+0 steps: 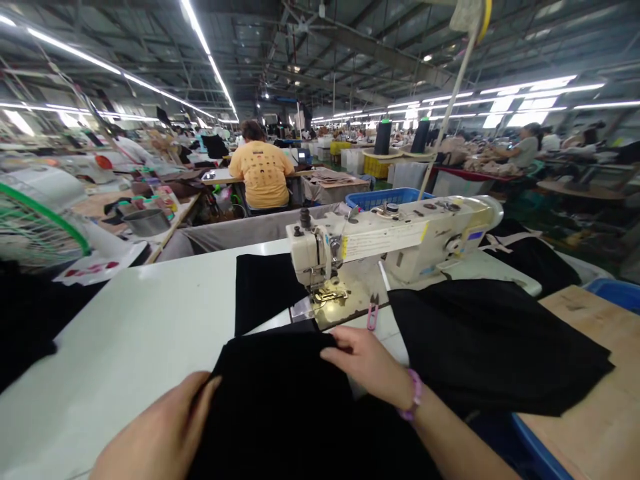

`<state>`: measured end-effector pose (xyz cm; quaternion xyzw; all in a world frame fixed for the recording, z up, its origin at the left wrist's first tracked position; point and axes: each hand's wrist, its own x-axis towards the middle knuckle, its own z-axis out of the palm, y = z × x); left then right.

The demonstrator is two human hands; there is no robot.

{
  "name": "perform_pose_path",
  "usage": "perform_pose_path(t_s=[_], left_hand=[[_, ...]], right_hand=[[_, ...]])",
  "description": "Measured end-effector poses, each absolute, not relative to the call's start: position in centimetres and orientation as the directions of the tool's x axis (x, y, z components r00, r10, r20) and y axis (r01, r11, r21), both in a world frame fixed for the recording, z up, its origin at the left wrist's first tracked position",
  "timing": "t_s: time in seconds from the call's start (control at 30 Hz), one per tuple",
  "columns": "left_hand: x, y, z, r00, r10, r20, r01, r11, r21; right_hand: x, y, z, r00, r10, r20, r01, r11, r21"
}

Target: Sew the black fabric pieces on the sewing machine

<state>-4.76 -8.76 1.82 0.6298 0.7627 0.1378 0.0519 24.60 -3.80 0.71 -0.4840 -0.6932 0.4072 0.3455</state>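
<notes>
Both of my hands hold a piece of black fabric (285, 393) at the table's near edge, in front of the sewing machine (370, 243). My left hand (160, 427) pinches its left edge between thumb and fingers. At the upper right corner, my right hand (363, 360) grips the fabric, thumb below and fingers above. The machine's lit needle area (330, 297) lies just beyond the cloth. Pink-handled thread snips (373, 312) rest right of the needle area. Another black fabric piece (265, 290) lies flat left of the machine head.
More black fabric (490, 340) is spread at the right, partly over a wooden board (600, 340). Behind the machine stands a blue basket (385, 197). A green-rimmed fan (45, 213) is at the left. A person in a yellow shirt (261, 173) sits ahead, facing away.
</notes>
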Motion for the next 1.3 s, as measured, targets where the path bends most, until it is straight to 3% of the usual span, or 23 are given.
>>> perform_pose_path(t_s=[0.1, 0.17, 0.3, 0.37, 0.47, 0.53, 0.63, 0.73, 0.9, 1.13, 1.3], left_hand=[[-4.8, -5.7, 1.3, -0.163, 0.986, 0.041, 0.979, 0.157, 0.131], [-5.2, -4.1, 0.8, -0.118, 0.99, 0.075, 0.979, 0.103, 0.176], [-5.8, -3.1, -0.1, -0.015, 0.999, 0.047, 0.923, -0.004, 0.385], [-5.5, -3.4, -0.3, -0.009, 0.988, 0.152, 0.851, -0.072, 0.519], [-4.7, -4.2, -0.1, -0.155, 0.921, 0.356, 0.665, -0.169, 0.727], [-4.0, -4.8, 0.3, -0.27, 0.911, 0.31, 0.476, -0.154, 0.866], [-3.0, -5.6, 1.2, -0.311, 0.947, 0.079, 0.152, -0.033, 0.988], [-2.0, -6.0, 2.0, -0.289, 0.956, -0.046, -0.059, 0.03, 0.998], [-0.7, -6.3, 3.1, -0.303, 0.944, -0.131, -0.264, 0.049, 0.963], [-0.3, -6.4, 3.8, -0.421, 0.899, -0.119, -0.271, 0.001, 0.962], [-0.2, -6.5, 3.7, -0.436, 0.886, -0.156, -0.269, 0.037, 0.962]], right_hand=[[21.3, -1.1, -1.7, -0.186, 0.965, 0.185, 0.467, 0.252, -0.847], [20.0, -0.3, -2.6, -0.112, 0.966, 0.232, 0.497, 0.256, -0.829], [19.7, -0.3, -3.5, -0.035, 0.964, 0.263, 0.483, 0.247, -0.84], [20.3, -0.4, -3.9, -0.018, 0.967, 0.254, 0.435, 0.236, -0.869], [21.2, -0.6, -4.3, 0.01, 0.977, 0.212, 0.318, 0.198, -0.927], [21.7, -1.0, -4.3, 0.004, 0.988, 0.154, 0.22, 0.15, -0.964], [22.2, -1.9, -3.7, -0.019, 0.996, 0.084, 0.071, 0.085, -0.994], [22.6, -2.8, -2.9, 0.098, 0.986, 0.139, -0.002, 0.139, -0.99], [23.6, -3.6, -2.4, 0.21, 0.937, 0.279, 0.075, 0.269, -0.96], [25.2, -4.0, -2.7, 0.196, 0.979, -0.057, -0.187, -0.02, -0.982], [25.3, -4.0, -2.5, 0.298, 0.944, -0.145, -0.254, -0.068, -0.965]])
